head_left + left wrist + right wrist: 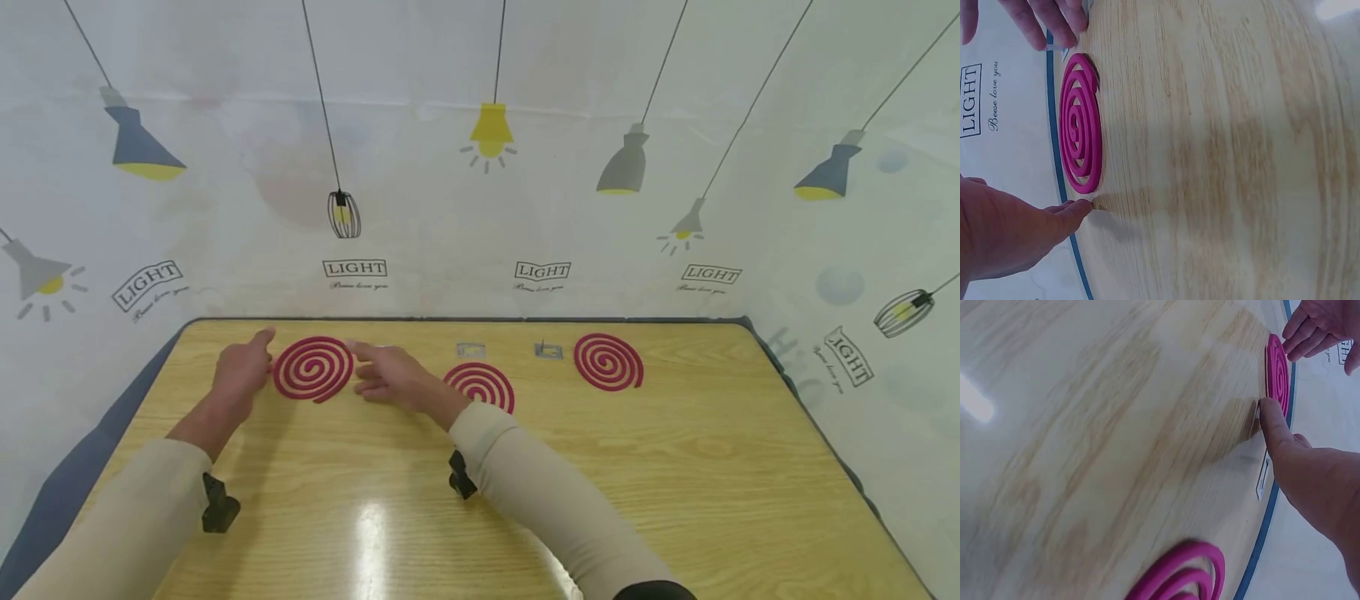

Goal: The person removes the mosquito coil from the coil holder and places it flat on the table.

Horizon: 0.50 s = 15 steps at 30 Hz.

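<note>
A pink mosquito coil (313,367) lies flat at the far left of the wooden table, between the two hands. My left hand (242,371) is at its left edge, fingers extended, the tips close against the rim in the left wrist view. On the other side, my right hand (393,377) reaches in with fairly straight fingers, a fingertip by the coil's right edge. Whether either hand bears on the coil cannot be told. A second coil (480,379) is partly covered by the right forearm. Farther right lies a third coil (606,362).
Two small metal coil stands (471,351) lie along the table's back edge, and a piece partly hidden by the right hand sits in line with them. Behind the wooden table (675,483) rises a white backdrop (420,208) printed with lamps.
</note>
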Motion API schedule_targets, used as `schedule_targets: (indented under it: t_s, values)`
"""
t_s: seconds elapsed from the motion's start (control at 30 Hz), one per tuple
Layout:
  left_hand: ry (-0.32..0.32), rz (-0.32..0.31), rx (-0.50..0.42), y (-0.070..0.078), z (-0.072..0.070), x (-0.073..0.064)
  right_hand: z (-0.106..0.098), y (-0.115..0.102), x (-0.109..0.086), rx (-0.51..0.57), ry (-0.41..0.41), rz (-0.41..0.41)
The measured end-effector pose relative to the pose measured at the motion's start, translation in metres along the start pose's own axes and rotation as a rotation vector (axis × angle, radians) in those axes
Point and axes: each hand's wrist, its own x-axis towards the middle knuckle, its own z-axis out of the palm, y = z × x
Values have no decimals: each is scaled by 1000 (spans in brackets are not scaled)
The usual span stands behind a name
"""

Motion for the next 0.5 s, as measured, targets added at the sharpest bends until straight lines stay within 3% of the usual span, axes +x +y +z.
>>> schedule_targets:
  t_s: [0.17, 0.3, 0.5]
  values:
    - [25, -16, 4, -2, -4, 0, -14, -4, -6, -37, -6, -1]
    - [40, -26, -68, -3, -9, 0, -21, -12, -16, -48, -30, -24]
    - [-6, -11, -161, 2, -14, -3, -35, -27, -27, -88, -46, -52]
